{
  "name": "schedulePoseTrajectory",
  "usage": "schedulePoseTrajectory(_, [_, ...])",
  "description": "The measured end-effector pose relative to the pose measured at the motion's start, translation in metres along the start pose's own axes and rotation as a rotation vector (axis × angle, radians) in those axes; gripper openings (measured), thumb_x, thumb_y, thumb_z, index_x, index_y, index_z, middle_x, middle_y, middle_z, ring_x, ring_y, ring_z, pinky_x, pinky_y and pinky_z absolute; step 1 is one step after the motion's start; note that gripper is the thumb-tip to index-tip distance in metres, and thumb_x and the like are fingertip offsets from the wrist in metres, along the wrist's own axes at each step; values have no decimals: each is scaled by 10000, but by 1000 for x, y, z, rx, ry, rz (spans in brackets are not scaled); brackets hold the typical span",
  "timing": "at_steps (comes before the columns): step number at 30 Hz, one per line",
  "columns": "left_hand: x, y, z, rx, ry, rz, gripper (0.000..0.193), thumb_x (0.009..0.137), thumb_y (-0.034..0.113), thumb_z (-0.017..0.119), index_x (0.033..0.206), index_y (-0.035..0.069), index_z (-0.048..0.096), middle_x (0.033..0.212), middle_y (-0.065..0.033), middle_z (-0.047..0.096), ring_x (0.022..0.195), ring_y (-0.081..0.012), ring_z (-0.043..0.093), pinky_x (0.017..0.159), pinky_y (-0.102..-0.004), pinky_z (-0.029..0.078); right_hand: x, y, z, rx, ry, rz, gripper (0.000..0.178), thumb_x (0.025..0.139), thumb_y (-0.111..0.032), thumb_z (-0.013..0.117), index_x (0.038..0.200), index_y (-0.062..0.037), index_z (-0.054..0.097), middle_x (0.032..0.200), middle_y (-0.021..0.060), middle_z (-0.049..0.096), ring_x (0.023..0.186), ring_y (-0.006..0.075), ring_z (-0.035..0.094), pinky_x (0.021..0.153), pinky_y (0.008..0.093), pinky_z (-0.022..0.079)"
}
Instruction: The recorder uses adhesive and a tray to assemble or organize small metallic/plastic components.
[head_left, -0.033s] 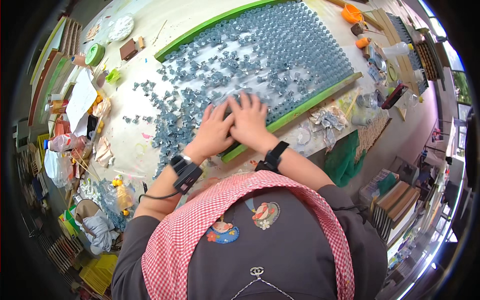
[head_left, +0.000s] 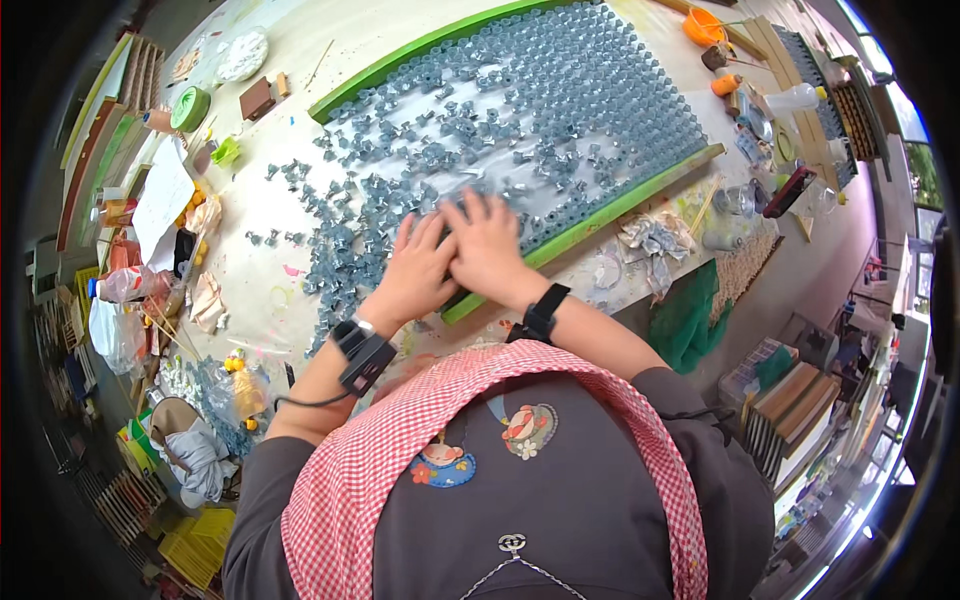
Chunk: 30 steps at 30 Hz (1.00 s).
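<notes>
Many small grey-blue flower-shaped pieces (head_left: 560,110) cover a white board (head_left: 455,180) between two green rails. On the right they stand in tight rows; toward the left they lie loose and tumbled. My left hand (head_left: 415,268) is palm down at the near edge of the loose pieces, fingers spread. Beside it, thumbs nearly touching, my right hand (head_left: 487,250) reaches over the pieces with its fingers apart, the tips slightly blurred. Neither hand shows anything held. What lies under the palms is hidden. The near green rail (head_left: 620,220) runs close by my right hand.
Loose pieces (head_left: 340,240) spill onto the table at the left. The far green rail (head_left: 430,55) borders the board. Crumpled cloth (head_left: 655,240) lies right of the near rail. Bottles (head_left: 795,98) and an orange bowl (head_left: 703,27) stand far right; white paper (head_left: 163,200) is at the left.
Both hands have shifted slightly left and nearer to me over the pieces. Their fingers remain spread.
</notes>
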<state>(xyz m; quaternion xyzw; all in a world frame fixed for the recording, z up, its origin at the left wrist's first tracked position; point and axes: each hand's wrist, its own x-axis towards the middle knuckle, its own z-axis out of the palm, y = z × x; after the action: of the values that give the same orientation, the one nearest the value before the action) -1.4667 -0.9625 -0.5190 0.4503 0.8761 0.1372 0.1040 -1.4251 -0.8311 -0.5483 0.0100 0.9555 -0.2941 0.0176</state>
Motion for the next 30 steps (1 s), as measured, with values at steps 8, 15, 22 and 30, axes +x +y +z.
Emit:
schedulePoseTrajectory(8, [-80,-7,-30,45,30,-185,382,649,115,657,1026,78,599,1139,-137,527,1170,-311,433,1010,-493,243,7,-1,-33,478,-59,-391,566,758,-123,599,1297,-93,431,1350,234,366,1248,397,354,1049,432,280])
schedulePoseTrajectory(15, [-52,31,-13,-180,88,11,397,631,135,699,1003,57,584,990,-114,543,963,-293,503,854,-415,369,8,137,-75,-232,37,314,707,736,-450,629,1333,-148,401,1318,253,382,1195,411,385,985,548,267])
schedulePoseTrajectory(22, [-47,37,23,-36,-73,63,342,622,110,670,934,36,550,836,-109,500,800,-288,498,720,-383,401,-15,64,-33,-266,-80,207,772,719,-526,614,1361,-189,348,1355,209,338,1204,392,359,926,596,271])
schedulePoseTrajectory(30, [-54,43,25,-64,126,11,268,600,28,606,863,32,550,796,-121,494,756,-302,502,673,-387,420,-17,6,2,-159,-54,0,546,770,-242,585,1293,-178,443,1353,176,354,1128,351,419,888,593,294])
